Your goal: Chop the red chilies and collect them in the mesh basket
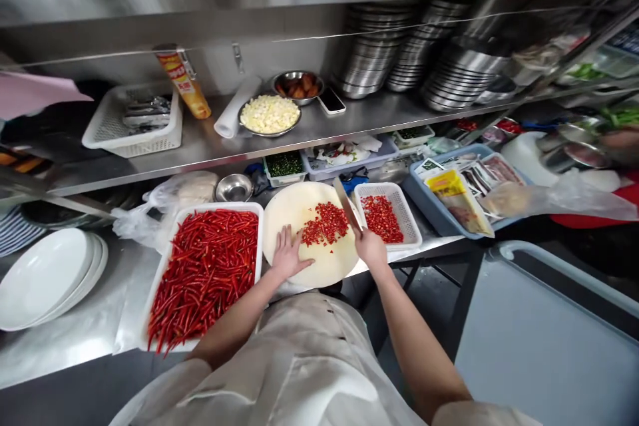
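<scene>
My right hand (372, 249) is wrapped round the handle of a cleaver (348, 205), whose blade stands at the right edge of a round cutting board (282, 210). Chopped red chillies (327, 223) lie in a heap on the board, just left of the blade. My left hand (289, 254) rests on the board's lower left with its fingers spread, beside the heap. To the left, a white tray (260, 239) is piled with whole red chillies (210, 273). On the right, a white basket (412, 229) holds more cut chillies (382, 218), close to the cleaver.
White plates (50, 276) are stacked at far left. A blue bin (424, 196) of packets stands right of the basket. Above the board runs a steel shelf (200, 146) with a bowl of chopped pale pieces (269, 113), a phone (331, 101) and stacked metal bowls (369, 60).
</scene>
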`<state>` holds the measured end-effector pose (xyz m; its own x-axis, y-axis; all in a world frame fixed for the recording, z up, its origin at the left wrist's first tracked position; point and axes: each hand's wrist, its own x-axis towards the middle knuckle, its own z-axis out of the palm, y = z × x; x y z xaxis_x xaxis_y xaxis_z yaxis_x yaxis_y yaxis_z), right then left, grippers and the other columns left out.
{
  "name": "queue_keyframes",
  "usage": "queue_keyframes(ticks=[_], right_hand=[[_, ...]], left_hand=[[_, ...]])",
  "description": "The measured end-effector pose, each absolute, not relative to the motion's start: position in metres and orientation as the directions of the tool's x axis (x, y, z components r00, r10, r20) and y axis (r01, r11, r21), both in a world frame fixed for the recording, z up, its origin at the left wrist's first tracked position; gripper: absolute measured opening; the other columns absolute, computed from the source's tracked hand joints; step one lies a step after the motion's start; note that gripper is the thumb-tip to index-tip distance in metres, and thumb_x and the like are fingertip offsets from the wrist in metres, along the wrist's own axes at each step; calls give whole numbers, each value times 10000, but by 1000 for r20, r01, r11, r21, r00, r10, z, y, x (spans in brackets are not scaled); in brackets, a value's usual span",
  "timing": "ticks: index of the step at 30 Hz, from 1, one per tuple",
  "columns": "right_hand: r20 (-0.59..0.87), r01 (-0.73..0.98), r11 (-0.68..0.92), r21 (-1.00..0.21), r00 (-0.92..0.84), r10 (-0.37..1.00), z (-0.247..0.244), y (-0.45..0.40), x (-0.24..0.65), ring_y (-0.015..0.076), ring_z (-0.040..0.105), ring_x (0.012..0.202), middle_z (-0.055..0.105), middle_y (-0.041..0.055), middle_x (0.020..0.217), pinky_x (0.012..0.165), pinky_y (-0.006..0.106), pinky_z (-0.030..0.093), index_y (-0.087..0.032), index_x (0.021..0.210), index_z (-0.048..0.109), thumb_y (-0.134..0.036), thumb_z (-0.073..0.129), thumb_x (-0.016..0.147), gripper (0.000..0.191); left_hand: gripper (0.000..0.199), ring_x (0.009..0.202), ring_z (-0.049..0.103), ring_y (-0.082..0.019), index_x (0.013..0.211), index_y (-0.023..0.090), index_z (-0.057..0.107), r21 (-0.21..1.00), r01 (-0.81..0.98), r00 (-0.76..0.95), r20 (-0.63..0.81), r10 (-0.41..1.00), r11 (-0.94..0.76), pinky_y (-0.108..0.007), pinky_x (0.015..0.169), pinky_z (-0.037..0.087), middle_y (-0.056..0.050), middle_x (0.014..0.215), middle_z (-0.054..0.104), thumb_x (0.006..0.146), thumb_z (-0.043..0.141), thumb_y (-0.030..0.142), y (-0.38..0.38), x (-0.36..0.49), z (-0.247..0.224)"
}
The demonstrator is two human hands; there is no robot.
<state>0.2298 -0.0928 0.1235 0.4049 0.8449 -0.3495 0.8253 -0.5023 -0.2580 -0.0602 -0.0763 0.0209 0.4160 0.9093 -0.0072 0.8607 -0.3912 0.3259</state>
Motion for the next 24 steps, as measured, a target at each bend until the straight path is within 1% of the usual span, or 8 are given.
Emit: queue_keyframes(ticks=[3,9,13,16,18,20,22,24], right_hand=[[-381,792,-571,-215,470,796,121,-100,273,310,763,1126,788,231,1152,957,369,516,-129,1269,753,-375,389,1138,457],[-449,827,-501,-255,357,819,111,-110,268,319,762,1125,782,225,1155,929,386,529,-140,1293,709,-337,402,1125,401],[-457,841,-441,-311,275,846,109,-118,260,303,769,1052,785,213,1096,899,375,524,-156,1255,706,-345,410,1119,377],[-479,795,-431,-428,205,854,99,-128,281,288,755,1042,790,186,1080,883,346,514,-175,1133,733,-361,442,1101,347],[-496,704,-444,-555,149,856,86,-137,304,261,745,984,789,133,987,845,312,510,-189,991,730,-371,468,1079,331],[-539,544,-507,-668,116,834,71,-148,322,231,715,791,730,62,775,730,291,505,-202,887,689,-434,493,1053,347],[-614,329,-613,-719,114,781,58,-158,328,193,595,549,581,-18,574,572,281,454,-220,849,629,-542,531,1012,374],[-680,105,-687,-719,95,727,50,-164,320,150,438,414,433,-89,487,459,264,372,-246,848,557,-627,579,956,397]], left_hand=[[1120,1683,94,-458,1728,184,253,325,882,358,8,934,-342,-683,1349,144,-234,1799,177,883,681,783,-53,-18,9],[1103,1694,123,-384,1730,142,221,393,809,477,-3,879,-438,-575,1371,207,-233,1804,156,924,660,755,12,31,12],[1082,1690,170,-353,1711,121,275,418,731,620,-76,781,-540,-534,1389,178,-219,1786,246,925,666,753,44,54,24],[1130,1674,229,-355,1704,123,308,414,668,711,-106,696,-619,-519,1395,170,-211,1761,318,873,724,766,41,66,28],[1168,1667,243,-365,1715,157,300,390,641,742,-95,663,-661,-526,1392,177,-194,1762,323,834,766,765,26,70,29],[1171,1666,229,-389,1728,199,283,339,651,738,-74,670,-679,-578,1387,143,-181,1769,310,825,785,751,7,76,31],[1130,1664,214,-415,1734,230,277,283,693,701,-51,711,-663,-638,1374,99,-175,1775,300,851,772,733,-9,83,31],[1036,1659,220,-426,1724,262,311,259,731,658,-21,753,-632,-665,1365,93,-157,1776,306,894,734,717,-17,91,31]])
